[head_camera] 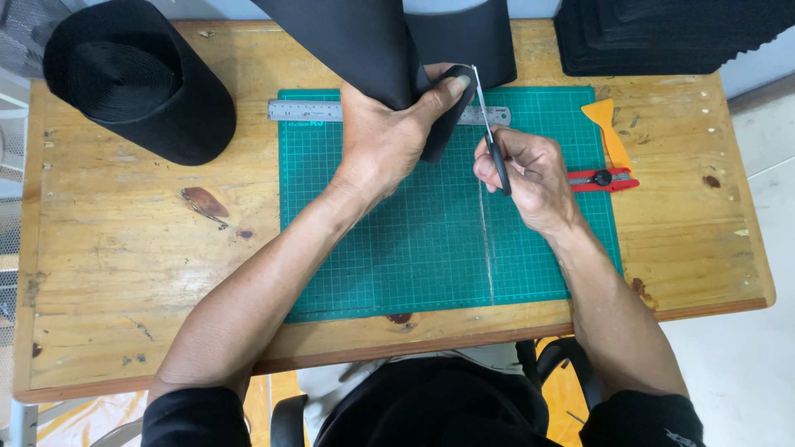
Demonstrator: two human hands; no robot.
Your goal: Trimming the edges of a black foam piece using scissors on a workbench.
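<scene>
Head view. One wooden table [124, 273] bearing one green cutting mat [397, 257]. One steel ruler [305, 111] lies along the mat's far edge, its middle hidden behind the left hand [383, 141], which is clenched around a folded strip of black fabric [373, 45] above the mat; the strip's upper end is cut off by the frame. The right hand [534, 175] grips one pair of scissors [490, 132], handles buried in the fingers, blades at the fabric's fold. One black fabric roll [137, 79] at left; one stack of black pieces [662, 33], partly cropped; one orange scraper [609, 132]; one red cutter [603, 179].
</scene>
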